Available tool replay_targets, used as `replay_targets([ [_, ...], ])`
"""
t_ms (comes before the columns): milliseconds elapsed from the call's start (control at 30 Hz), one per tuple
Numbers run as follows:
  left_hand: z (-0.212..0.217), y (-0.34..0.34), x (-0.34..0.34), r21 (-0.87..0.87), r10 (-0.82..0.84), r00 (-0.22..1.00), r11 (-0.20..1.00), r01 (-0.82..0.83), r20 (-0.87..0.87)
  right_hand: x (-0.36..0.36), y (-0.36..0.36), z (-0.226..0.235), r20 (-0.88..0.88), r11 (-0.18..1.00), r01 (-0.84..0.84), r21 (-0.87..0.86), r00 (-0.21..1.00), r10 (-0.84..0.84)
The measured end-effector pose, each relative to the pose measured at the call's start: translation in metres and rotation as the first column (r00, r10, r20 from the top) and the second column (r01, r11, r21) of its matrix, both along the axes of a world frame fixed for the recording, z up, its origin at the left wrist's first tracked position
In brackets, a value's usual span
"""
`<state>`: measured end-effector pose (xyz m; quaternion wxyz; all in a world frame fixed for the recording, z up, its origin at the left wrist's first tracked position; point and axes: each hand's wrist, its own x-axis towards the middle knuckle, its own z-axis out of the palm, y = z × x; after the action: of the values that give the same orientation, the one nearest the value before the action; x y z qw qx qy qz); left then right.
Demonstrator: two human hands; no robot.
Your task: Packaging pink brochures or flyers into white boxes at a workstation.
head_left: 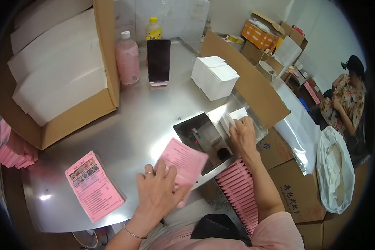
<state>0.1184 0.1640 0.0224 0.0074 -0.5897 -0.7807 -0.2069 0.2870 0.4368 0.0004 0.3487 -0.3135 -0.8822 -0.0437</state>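
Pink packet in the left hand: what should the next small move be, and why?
Probably bring the white folded papers toward the pink packet. The right hand grips the papers on one side of the metal-edged opening, while the left hand holds the packet on the other; they are close but apart.

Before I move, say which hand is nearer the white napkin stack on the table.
Right. The right hand is in front of the white napkin stack, slightly to its right; the left hand is farther, toward the person's body and to the left, on a pink bag.
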Motion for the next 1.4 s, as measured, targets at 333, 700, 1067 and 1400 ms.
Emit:
replay_targets([
  [333,-0.01,-0.013,-0.014,0.079,-0.045,0.961,0.997,0.024,0.274,-0.012,-0.178,0.014,0.181,0.656,-0.752,-0.071,0.637,0.749],
  [700,0.002,-0.043,-0.013,0.116,-0.079,0.979,0.992,0.057,0.188,-0.059,-0.048,-0.044,0.186,0.888,-0.184,-0.422,0.941,0.283],
  [1067,-0.008,-0.141,-0.082,0.045,0.498,0.854,0.866,-0.497,-0.149,-0.005,-0.002,-0.01,0.165,0.972,0.134,0.195,0.972,-0.167],
  [1400,-0.036,-0.023,-0.006,0.131,-0.263,0.963,0.958,0.254,0.057,-0.006,-0.006,0.002,-0.064,0.996,-0.081,0.023,0.995,0.083],
])
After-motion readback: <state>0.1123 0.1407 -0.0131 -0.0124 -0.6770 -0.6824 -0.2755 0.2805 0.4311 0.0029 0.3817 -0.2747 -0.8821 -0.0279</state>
